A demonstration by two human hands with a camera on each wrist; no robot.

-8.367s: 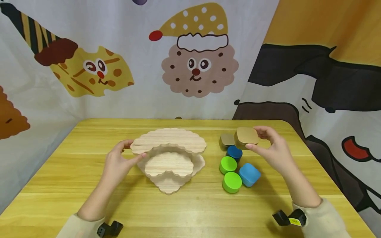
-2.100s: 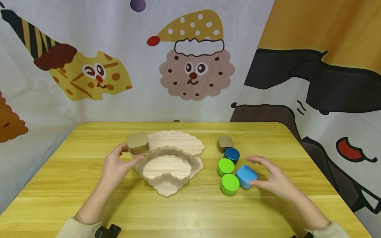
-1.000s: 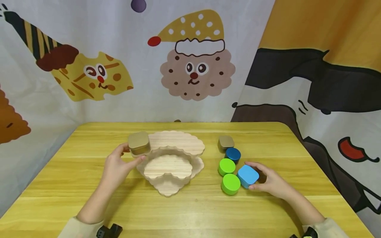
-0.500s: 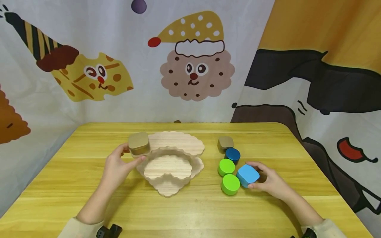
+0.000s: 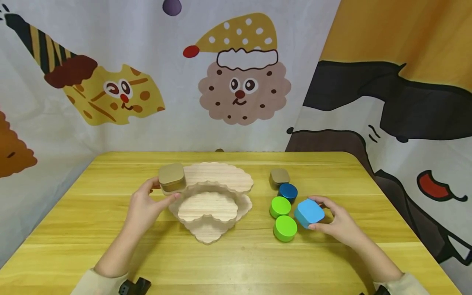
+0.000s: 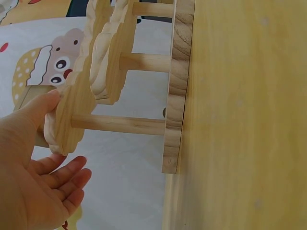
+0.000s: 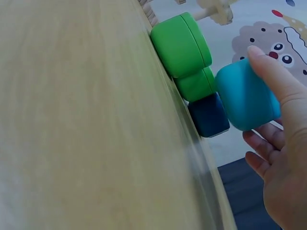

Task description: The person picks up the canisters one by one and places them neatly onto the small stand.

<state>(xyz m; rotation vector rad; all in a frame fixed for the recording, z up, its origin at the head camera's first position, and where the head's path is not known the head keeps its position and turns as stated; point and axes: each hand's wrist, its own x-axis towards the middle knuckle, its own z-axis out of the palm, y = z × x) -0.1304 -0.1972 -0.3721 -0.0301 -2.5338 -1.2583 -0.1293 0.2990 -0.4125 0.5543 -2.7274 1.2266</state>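
Observation:
My left hand (image 5: 145, 209) pinches the left end of the top shelf of a pale wooden tiered stand (image 5: 208, 207) with scalloped edges. A khaki rounded-square box (image 5: 171, 177) sits on that end. In the left wrist view the thumb lies on the shelf edge, and round dowels (image 6: 144, 62) join the shelves to the base. My right hand (image 5: 341, 223) holds a light blue rounded-square box (image 5: 309, 213) between thumb and fingers, raised off the table. In the right wrist view this blue box (image 7: 244, 96) hangs beside the green and dark blue ones.
Left of the held box stand two bright green round boxes (image 5: 285, 228). Behind them are a dark blue round box (image 5: 287, 191) and a second khaki box (image 5: 279, 177). All rest on the wooden table (image 5: 236, 266). A cartoon-printed curtain (image 5: 147, 131) hangs behind it.
Earlier the right hand held the khaki box, which then came onto the stand's top left. It then took hold of the light blue box and has just lifted it. The left hand stays on the stand.

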